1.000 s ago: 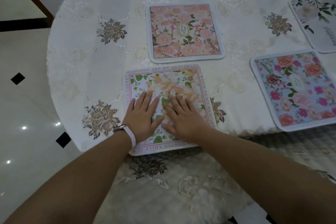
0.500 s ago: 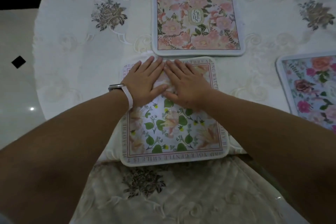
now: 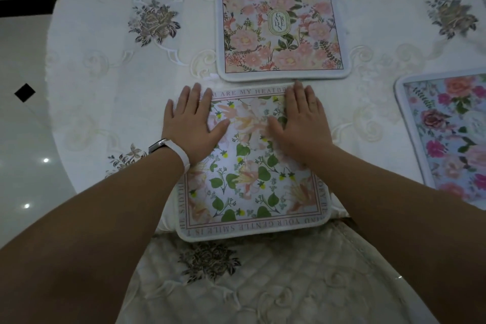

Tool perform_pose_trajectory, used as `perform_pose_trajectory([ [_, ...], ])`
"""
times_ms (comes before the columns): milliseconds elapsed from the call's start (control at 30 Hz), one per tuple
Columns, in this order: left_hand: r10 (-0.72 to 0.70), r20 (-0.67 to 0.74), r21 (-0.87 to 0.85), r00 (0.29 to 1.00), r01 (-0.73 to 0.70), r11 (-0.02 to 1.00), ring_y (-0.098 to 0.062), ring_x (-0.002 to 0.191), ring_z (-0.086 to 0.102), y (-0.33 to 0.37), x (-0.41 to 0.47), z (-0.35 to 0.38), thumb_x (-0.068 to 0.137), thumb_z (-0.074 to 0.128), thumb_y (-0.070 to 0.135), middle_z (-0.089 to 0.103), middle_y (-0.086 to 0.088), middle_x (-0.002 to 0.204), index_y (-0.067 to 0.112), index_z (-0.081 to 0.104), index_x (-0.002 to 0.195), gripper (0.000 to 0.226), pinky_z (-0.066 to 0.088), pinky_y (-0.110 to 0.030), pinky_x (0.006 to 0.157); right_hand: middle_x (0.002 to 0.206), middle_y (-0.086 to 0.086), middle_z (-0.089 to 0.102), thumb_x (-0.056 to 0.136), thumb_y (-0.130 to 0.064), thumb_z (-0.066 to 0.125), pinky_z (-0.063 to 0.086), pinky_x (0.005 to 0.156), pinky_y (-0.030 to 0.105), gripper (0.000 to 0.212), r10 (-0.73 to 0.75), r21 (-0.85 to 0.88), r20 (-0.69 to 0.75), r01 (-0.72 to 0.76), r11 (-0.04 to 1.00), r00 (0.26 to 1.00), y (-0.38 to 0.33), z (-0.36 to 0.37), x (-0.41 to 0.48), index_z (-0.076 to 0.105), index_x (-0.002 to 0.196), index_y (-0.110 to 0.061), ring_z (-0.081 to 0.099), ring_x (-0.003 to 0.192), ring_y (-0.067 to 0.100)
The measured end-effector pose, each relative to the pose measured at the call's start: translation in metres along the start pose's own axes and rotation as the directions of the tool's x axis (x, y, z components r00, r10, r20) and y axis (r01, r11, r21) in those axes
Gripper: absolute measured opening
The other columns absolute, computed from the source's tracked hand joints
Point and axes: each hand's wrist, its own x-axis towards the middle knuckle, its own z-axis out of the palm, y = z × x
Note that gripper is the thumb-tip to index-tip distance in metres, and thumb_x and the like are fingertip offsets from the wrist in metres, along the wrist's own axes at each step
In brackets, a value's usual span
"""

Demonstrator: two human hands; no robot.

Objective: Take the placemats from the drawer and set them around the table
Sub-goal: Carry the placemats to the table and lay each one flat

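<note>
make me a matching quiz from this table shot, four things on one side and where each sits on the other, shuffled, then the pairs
Things:
1. pink placemat
2. green-leaf placemat
3. blue placemat
4. white wristband

Places:
A. on the left wrist
B. at the right edge of the view
C. at the near table edge, under the left hand and right hand
D. further in on the table, beyond the fingers

Pairs: 1-D, 2-C, 3-B, 4-A

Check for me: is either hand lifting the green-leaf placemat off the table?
No: the left hand and right hand lie flat, fingers spread, on the green-leaf placemat.
</note>
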Motion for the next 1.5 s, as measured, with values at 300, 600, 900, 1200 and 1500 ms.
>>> perform_pose_trajectory([
  [300,-0.139,0.017,-0.082,0.99,0.14,0.987,-0.019,0.15,-0.009,-0.015,-0.05,0.007,0.094,0.021,0.067,-0.008,-0.007,0.164,0.011,-0.005,0.155,0.087,0.0,-0.041,0.122,0.162,0.013,-0.006,0.094,-0.055,0.024,-0.005,0.12,0.038,0.08,0.064,0.023,0.028,-0.065,0.998,0.998,0.016,0.004,-0.053,-0.002,0.154,-0.008,-0.009,0.149,0.022],
  [600,-0.087,0.056,-0.06,0.995,0.09,0.994,-0.021,0.148,-0.02,0.009,-0.122,0.016,0.093,0.018,0.068,-0.015,-0.011,0.162,0.007,-0.009,0.153,0.091,-0.002,-0.043,0.122,0.159,0.016,-0.017,0.092,-0.063,0.01,-0.008,0.12,0.041,0.085,-0.068,-0.09,0.14,0.081,0.993,0.988,0.005,0.012,-0.114,-0.009,0.152,-0.007,-0.02,0.147,0.027],
  [900,0.395,0.187,0.101,0.899,-0.417,0.903,-0.029,0.15,-0.002,0.05,-0.139,0.025,0.079,0.037,0.077,0.008,-0.012,0.163,0.007,0.015,0.154,0.105,0.007,-0.055,0.119,0.16,0.019,-0.002,0.091,-0.071,0.012,0.003,0.119,0.05,0.091,-0.393,-0.134,0.241,0.431,0.892,0.888,-0.043,0.027,-0.138,0.006,0.152,-0.004,-0.009,0.148,0.035],
  [1200,0.324,0.196,0.121,0.926,-0.35,0.929,-0.026,0.15,-0.011,0.038,-0.149,0.024,0.072,0.022,0.094,-0.007,-0.006,0.163,0.012,-0.003,0.154,0.119,0.003,-0.051,0.121,0.161,0.015,-0.003,0.084,-0.082,0.019,0.004,0.12,0.052,0.105,-0.437,-0.177,0.295,0.498,0.849,0.85,-0.027,0.019,-0.142,0.005,0.153,-0.005,-0.007,0.149,0.032],
  [1500,0.256,0.207,0.153,0.944,-0.29,0.945,-0.024,0.15,-0.009,-0.017,-0.162,0.016,0.072,0.029,0.092,-0.008,-0.01,0.162,0.01,-0.008,0.153,0.121,0.009,-0.046,0.121,0.16,0.015,-0.011,0.076,-0.091,0.02,-0.008,0.118,0.041,0.117,-0.409,-0.25,0.355,0.507,0.825,0.841,0.023,0.0,-0.135,-0.006,0.153,-0.007,-0.014,0.147,0.03],
])
